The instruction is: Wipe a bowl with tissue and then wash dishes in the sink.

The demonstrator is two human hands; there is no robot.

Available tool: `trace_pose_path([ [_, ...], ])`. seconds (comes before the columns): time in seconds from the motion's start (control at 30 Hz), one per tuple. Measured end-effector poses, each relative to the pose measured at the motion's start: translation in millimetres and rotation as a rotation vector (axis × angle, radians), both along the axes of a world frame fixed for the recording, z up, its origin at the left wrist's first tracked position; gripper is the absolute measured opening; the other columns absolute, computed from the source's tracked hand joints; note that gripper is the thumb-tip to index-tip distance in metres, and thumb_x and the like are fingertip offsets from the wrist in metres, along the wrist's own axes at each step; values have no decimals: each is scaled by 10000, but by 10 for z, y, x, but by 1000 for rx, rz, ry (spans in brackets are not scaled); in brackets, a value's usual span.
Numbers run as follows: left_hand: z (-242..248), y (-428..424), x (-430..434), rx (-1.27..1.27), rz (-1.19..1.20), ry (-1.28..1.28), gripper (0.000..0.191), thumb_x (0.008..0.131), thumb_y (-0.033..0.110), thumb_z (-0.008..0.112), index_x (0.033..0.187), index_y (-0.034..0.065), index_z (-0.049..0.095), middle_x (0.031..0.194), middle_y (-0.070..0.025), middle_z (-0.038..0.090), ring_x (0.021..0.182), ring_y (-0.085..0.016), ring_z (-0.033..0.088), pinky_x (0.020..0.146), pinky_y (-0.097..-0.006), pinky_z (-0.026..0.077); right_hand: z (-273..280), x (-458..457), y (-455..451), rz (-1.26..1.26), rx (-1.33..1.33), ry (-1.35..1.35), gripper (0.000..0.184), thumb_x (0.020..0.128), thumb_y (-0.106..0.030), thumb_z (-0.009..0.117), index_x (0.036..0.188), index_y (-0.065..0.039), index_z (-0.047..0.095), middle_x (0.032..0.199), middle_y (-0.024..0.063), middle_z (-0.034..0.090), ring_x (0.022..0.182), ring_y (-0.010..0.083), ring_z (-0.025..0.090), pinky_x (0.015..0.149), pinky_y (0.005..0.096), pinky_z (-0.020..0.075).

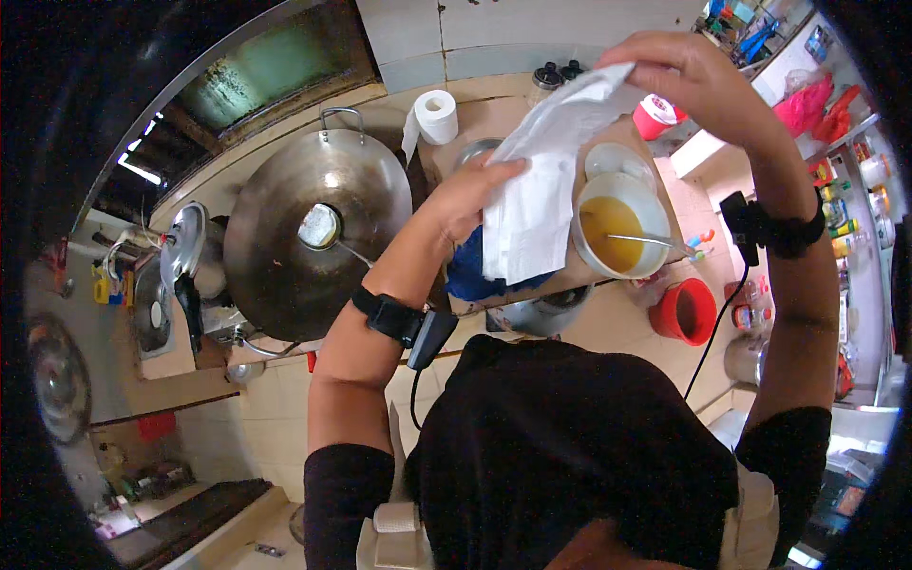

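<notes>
A folded length of white tissue paper [536, 206] stretches between both hands. My left hand [470, 189] grips its left edge, with the thumb on top. My right hand [659, 60] pinches its upper right end. Below the paper lies a dark blue cloth [467, 267], partly covered. Right of it stands a white bowl [659, 260] holding yellow liquid [609, 231], with a metal utensil [645, 241] resting in it. To the left is a large metal wok [271, 235]; a ladle [318, 226] with something pale in its bowl lies inside.
A toilet paper roll [436, 117] stands behind the wok. At the left are a pressure cooker [206, 249] and a sink [153, 313]. Dark-lidded jars [547, 77] are at the back. A red bucket [684, 312] stands on the floor, right of the counter.
</notes>
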State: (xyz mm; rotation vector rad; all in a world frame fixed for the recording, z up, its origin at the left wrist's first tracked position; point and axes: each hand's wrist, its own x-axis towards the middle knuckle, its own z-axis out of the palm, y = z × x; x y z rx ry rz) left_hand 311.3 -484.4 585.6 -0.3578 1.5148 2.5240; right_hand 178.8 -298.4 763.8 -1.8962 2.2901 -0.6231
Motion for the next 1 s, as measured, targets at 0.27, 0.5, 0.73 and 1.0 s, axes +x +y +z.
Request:
trace_pose_path([
  [0.27,-212,-242,30,278,192,110,318,836,101,485,1137,1,490,1114,-123,552,1004,-222,554,884,-349,438,-927,267,296,253,71,181,228,692,-52,612,916,-91,628,975,77,577,972,262,524,853,377,415],
  [0.5,-66,-291,-16,-230,188,91,260,812,53,487,1064,19,543,980,-59,589,888,-154,568,786,-282,450,-1209,289,209,-20,57,-47,438,684,-157,661,1107,-117,555,1177,107,495,1100,299,443,947,379,342],
  [0.73,-40,-342,-337,-571,-132,81,267,771,70,522,1028,17,573,909,-51,606,797,-132,576,713,-254,456,-1556,-146,-391,-35,99,-441,341,758,-153,617,1059,-10,547,902,75,594,852,137,542,761,280,430],
  [1.0,-652,-472,-404,-545,-104,-119,416,706,194,678,1038,-23,552,940,-77,603,807,-163,583,717,-280,462,-2158,-605,-407,-214,88,-677,203,795,-92,557,962,25,557,823,23,584,735,77,523,642,223,424],
])
